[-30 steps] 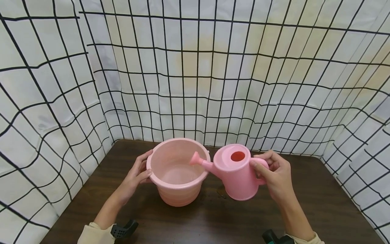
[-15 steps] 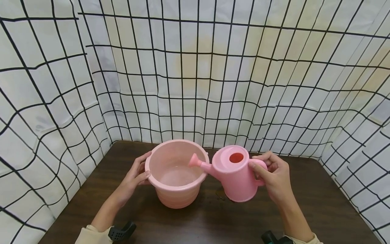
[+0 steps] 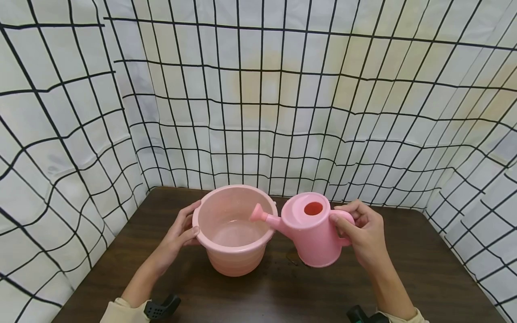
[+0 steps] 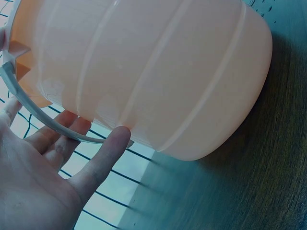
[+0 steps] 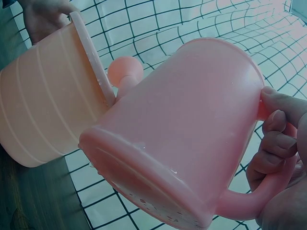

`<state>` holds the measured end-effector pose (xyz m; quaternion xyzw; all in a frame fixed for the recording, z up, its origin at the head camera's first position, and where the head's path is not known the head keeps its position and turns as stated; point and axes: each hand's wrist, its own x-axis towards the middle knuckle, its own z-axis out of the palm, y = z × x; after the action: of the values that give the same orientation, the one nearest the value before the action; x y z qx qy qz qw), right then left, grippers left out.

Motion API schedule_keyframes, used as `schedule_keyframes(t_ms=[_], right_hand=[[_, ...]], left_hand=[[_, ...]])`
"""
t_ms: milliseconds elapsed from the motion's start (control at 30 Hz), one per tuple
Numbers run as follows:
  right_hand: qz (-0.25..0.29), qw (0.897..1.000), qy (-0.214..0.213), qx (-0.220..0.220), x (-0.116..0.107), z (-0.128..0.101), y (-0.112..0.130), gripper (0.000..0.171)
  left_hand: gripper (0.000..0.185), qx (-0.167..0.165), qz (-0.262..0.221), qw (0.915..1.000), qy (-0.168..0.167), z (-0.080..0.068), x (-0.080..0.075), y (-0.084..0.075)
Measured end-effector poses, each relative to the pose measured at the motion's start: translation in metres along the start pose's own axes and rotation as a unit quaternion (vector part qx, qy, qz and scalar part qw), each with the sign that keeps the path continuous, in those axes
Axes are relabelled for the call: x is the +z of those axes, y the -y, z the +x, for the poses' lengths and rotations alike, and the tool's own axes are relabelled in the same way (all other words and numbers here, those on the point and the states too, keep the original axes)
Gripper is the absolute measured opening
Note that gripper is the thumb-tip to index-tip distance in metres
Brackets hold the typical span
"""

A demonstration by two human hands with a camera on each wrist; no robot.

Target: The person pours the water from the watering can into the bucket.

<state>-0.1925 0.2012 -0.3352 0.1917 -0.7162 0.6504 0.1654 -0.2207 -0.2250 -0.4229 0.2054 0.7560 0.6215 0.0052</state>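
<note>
Nearest me, my right hand (image 3: pixel 363 233) has its fingers curled through the handle of the pink watering can (image 3: pixel 311 233), thumb pressed on the handle's top where it meets the body. The wrist view shows the can (image 5: pixel 187 139) tipped, its base lifted off the table and beaded with droplets. I judge it thin moulded plastic: stiff, light when empty, heavier and prone to shifting if water sloshes inside, though I cannot see how much it holds. Wet plastic is slick, so the handle is the place to hold it, not the smooth round body.

My left hand (image 3: pixel 179 233) lies against the near side of the pink bucket (image 3: pixel 236 229), fingers fairly straight along the wall and thumb at the rim. From the wrist camera the hand (image 4: pixel 43 182) cups the ribbed wall of the bucket (image 4: pixel 158 72) with a thin pale bail handle (image 4: pixel 43 124) running across the fingers. The bucket looks light and slightly flexible; it could skid on the table (image 3: pixel 424 269), so bracing its side seems wise.

The can's spout (image 3: pixel 260 213) reaches over the bucket's rim. A shallow sheen at the bottom of the bucket suggests some water. Beyond stands the checked cloth backdrop (image 3: pixel 258 112).
</note>
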Motion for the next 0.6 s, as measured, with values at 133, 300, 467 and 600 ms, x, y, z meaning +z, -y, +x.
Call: schedule_keyframes(t_ms=[133,300,467,600], right_hand=[[0.013,1.000,-0.004,0.003,-0.0002,0.0002,0.0011,0.018],[0.017,1.000,-0.003,0.005,0.0005,0.0005,0.0018,0.019],[0.003,1.000,-0.005,0.007,0.0018,-0.0007,0.0022,0.017],[0.003,1.000,-0.007,0.008,0.0013,-0.0009,0.0022,0.017]], left_hand=[[0.058,0.001,-0.003,1.0000,0.002,0.0017,0.0005,-0.0004],[0.058,-0.001,0.003,1.0000,-0.003,0.0010,0.0001,0.0002],[0.058,-0.003,0.004,1.0000,-0.004,-0.0008,-0.0006,0.0002],[0.058,-0.003,0.002,1.0000,-0.001,-0.0004,-0.0007,0.0004]])
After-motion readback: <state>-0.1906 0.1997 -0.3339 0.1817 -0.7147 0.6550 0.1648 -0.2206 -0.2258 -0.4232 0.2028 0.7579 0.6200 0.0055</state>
